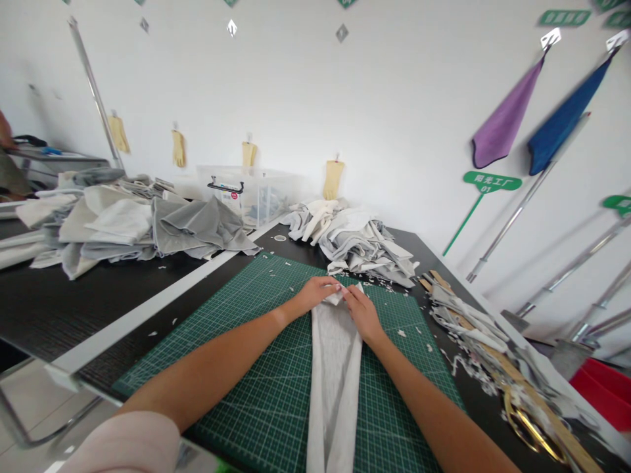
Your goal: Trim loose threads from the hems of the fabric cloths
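On wall (315,85), green 阳光工厂 01 sign (491,181)

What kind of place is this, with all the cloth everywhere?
It looks like a small sewing or clothes-making workshop. There's a green cutting mat, big heaps of grey and white fabric, and gold-handled scissors.

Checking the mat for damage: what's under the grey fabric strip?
The grey fabric strip lies on a green cutting mat, gridded either side; the part beneath is covered, so cuts or scraps there cannot be seen.
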The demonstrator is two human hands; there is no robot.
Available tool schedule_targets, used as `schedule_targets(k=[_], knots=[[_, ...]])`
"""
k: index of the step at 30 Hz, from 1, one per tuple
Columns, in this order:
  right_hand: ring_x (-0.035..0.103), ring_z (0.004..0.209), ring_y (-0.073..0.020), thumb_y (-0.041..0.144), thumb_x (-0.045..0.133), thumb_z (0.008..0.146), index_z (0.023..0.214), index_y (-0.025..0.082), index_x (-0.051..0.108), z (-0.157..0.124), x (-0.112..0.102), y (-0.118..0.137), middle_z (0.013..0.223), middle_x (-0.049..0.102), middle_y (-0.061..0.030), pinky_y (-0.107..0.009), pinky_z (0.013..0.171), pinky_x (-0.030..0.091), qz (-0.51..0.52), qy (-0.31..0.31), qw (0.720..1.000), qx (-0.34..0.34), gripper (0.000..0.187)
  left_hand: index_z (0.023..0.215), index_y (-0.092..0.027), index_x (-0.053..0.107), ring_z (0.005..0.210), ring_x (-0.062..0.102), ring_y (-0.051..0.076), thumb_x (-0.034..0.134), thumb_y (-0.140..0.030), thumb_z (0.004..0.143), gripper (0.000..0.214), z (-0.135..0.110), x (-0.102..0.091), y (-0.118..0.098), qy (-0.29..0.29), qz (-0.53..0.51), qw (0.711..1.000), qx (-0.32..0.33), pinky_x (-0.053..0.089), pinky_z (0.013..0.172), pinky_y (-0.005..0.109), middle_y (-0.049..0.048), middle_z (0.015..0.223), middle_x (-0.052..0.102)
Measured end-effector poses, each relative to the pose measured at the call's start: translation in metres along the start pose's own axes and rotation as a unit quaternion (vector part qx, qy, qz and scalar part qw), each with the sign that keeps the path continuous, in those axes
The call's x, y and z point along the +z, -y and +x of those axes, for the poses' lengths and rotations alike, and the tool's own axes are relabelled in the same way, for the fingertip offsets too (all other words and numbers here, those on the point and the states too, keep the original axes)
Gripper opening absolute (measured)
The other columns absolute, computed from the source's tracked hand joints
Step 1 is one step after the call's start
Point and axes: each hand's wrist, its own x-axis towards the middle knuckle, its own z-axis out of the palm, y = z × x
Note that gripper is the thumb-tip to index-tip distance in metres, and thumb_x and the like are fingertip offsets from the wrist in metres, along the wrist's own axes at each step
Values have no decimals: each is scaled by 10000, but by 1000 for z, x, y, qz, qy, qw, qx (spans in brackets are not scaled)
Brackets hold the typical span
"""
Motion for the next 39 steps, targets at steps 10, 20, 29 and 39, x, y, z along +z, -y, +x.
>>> schedule_targets(k=[10,20,29,39], knots=[[508,653,-172,569,366,970,764,246,509,-1,-2,-3,667,521,26,-262,625,356,-28,7,999,-26,408,954,-139,749,920,636,196,595,-548,869,445,0,0,1,2,12,1000,-8,484,889,303,62,955,729],[545,682,-178,572,342,988,791,254,495,-1,-2,-5,705,550,23,-257,649,350,-78,12,997,-23,404,986,-132,777,888,648,196,634,-554,843,468,-1,0,3,0,-14,999,-37,485,854,298,69,976,749],[538,687,-177,566,341,986,796,253,545,0,0,-6,715,575,20,-260,639,333,-64,6,998,-21,419,983,-119,782,836,637,186,613,-537,856,469,-1,1,3,-2,-10,999,-34,478,807,281,69,920,747],[552,646,-192,596,380,954,959,282,558,1,3,-7,675,570,42,-264,613,330,-44,6,999,27,360,945,-128,780,867,638,201,612,-529,850,446,0,1,-4,-11,-10,999,-31,481,810,277,69,911,741]])
